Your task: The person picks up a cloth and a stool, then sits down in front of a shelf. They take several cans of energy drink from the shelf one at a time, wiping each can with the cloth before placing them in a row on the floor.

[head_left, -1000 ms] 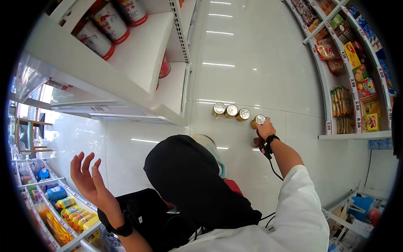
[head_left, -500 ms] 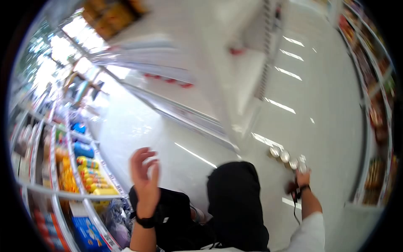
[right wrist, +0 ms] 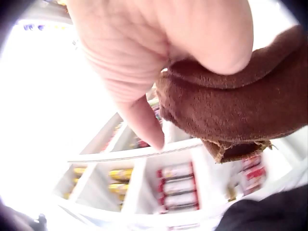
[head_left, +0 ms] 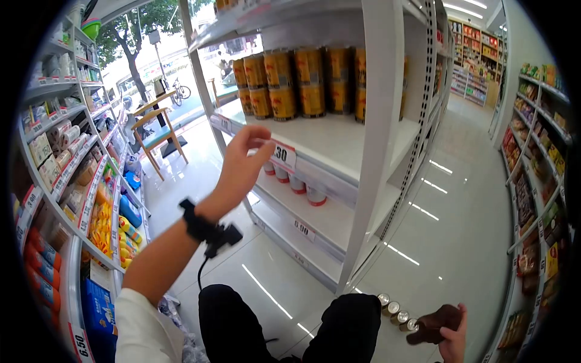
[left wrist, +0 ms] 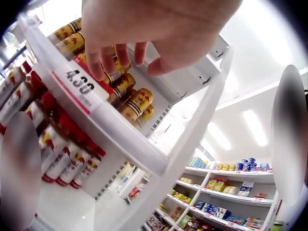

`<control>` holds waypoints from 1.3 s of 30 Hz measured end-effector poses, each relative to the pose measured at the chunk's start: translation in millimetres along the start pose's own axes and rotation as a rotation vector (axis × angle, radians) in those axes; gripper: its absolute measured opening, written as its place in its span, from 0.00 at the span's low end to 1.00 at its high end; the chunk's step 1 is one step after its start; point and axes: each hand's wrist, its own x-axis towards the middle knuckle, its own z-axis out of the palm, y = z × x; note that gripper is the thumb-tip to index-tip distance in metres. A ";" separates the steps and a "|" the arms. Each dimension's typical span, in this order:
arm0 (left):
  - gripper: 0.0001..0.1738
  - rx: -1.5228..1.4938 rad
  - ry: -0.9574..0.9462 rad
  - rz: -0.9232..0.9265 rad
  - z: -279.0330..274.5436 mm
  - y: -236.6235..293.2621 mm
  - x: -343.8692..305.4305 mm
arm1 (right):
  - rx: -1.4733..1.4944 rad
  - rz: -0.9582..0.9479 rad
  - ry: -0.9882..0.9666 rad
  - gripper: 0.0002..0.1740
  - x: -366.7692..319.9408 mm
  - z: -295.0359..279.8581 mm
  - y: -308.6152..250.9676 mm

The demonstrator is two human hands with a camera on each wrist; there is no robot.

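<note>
The step in hand seems to be reaching to the shelf point(head_left: 339, 138) for more gold cans point(head_left: 279, 85); the next move probably calls for spreading the left fingers round one. The left hand point(head_left: 241, 164) is before the shelf's front edge, fingers loosely bent, gripping nothing. Right of the shelf, the right hand point(head_left: 454, 339) pinches a cloth point(head_left: 436, 323) near floor cans point(head_left: 394, 307), thumb against it.

Left of the frame's centre, the left hand point(head_left: 241, 162) is held before a shelf point(head_left: 345, 140) stacked with gold cans point(head_left: 311, 81). At lower right, a brown cloth point(head_left: 434, 323) is gripped by the right hand point(head_left: 452, 340); beside it, small cans point(head_left: 394, 308) are lined up on the floor point(head_left: 457, 251).
</note>
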 end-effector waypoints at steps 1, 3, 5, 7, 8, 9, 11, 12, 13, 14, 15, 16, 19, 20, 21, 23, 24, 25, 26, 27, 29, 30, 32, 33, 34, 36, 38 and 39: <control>0.19 0.013 0.055 -0.024 3.5 2.6 22.4 | 0.000 -0.021 -0.001 0.45 -4.0 13.2 -18.1; 0.24 0.072 0.149 -0.067 9.4 3.1 65.0 | -0.277 -0.265 -0.200 0.54 -5.7 42.6 -48.7; 0.27 0.112 0.194 -0.077 9.4 -14.6 105.7 | -0.009 -0.420 -0.078 0.45 -1.6 113.1 -70.9; 0.32 0.293 0.277 -0.103 8.3 -44.7 139.7 | -0.273 -0.580 -0.012 0.43 -0.2 148.7 -68.7; 0.32 0.289 0.282 -0.096 8.9 -58.8 149.8 | -0.422 -0.717 -0.019 0.39 4.6 171.8 -64.8; 0.33 0.250 0.263 -0.128 9.3 -69.9 159.8 | -0.520 -0.923 -0.093 0.36 11.2 198.8 -68.7; 0.38 0.253 0.288 -0.163 14.3 -61.7 160.1 | -0.606 -1.116 -0.300 0.32 28.7 242.9 -73.9; 0.38 0.256 0.290 -0.154 16.3 -58.8 161.9 | -0.594 -1.103 -0.433 0.31 37.2 259.0 -70.1; 0.40 0.306 0.241 -0.192 17.4 -58.4 165.1 | -0.576 -1.107 -0.469 0.29 43.5 273.7 -59.7; 0.42 0.355 0.192 -0.232 17.6 -60.2 169.2 | -0.560 -1.110 -0.506 0.28 49.3 286.5 -47.6; 0.46 0.419 0.159 -0.226 16.2 -85.3 185.2 | -0.568 -1.085 -0.541 0.28 52.9 295.4 -32.2; 0.46 0.420 0.165 -0.220 19.6 -118.5 200.5 | -0.577 -1.062 -0.577 0.28 56.5 301.8 -15.6; 0.48 0.815 0.145 0.036 26.3 -145.1 214.0 | -0.570 -0.997 -0.622 0.28 64.3 312.2 34.4; 0.49 0.737 0.181 -0.086 32.5 -102.5 193.1 | -0.572 -0.936 -0.635 0.28 66.0 312.6 48.0; 0.50 0.659 0.218 -0.208 34.5 -78.1 181.8 | -0.575 -0.947 -0.641 0.28 68.0 312.8 56.2; 0.49 0.620 0.210 -0.200 30.3 -85.8 186.4 | -0.581 -0.938 -0.671 0.28 74.9 310.5 71.5; 0.48 0.571 0.197 -0.196 29.2 -91.8 188.2 | -0.599 -0.924 -0.697 0.28 77.9 309.2 78.5; 0.48 0.576 0.192 -0.195 28.0 -97.9 189.5 | -0.593 -0.921 -0.694 0.28 80.4 308.4 85.4; 0.46 0.546 0.186 -0.185 27.2 -98.0 189.6 | -0.598 -0.911 -0.684 0.28 83.2 308.2 87.9; 0.45 0.516 0.181 -0.173 27.0 -97.5 190.6 | -0.604 -0.903 -0.674 0.28 85.9 308.6 90.0; 0.42 0.574 0.234 -0.133 31.3 -96.0 182.9 | -0.607 -0.901 -0.682 0.28 87.2 310.2 92.6; 0.40 0.630 0.285 -0.095 32.5 -93.1 178.5 | -0.612 -0.897 -0.690 0.28 86.7 311.4 92.7; 0.39 0.624 0.188 -0.103 22.8 -84.9 177.6 | -0.587 -0.886 -0.683 0.28 84.2 312.5 88.0; 0.39 0.616 0.091 -0.112 18.0 -82.5 176.2 | -0.563 -0.876 -0.675 0.28 82.7 312.8 85.4; 0.39 0.619 0.091 -0.114 13.6 -82.0 171.1 | -0.560 -0.874 -0.677 0.28 82.4 312.7 84.9; 0.40 0.209 -0.003 -0.097 7.3 -48.7 143.7 | -0.551 -0.862 -0.674 0.27 83.1 312.2 84.3; 0.40 0.230 0.042 -0.162 9.7 -18.8 125.4 | -0.556 -0.862 -0.677 0.27 84.1 312.4 86.5; 0.41 0.247 0.088 -0.226 11.0 -11.4 121.5 | -0.565 -0.864 -0.680 0.27 84.4 313.1 87.4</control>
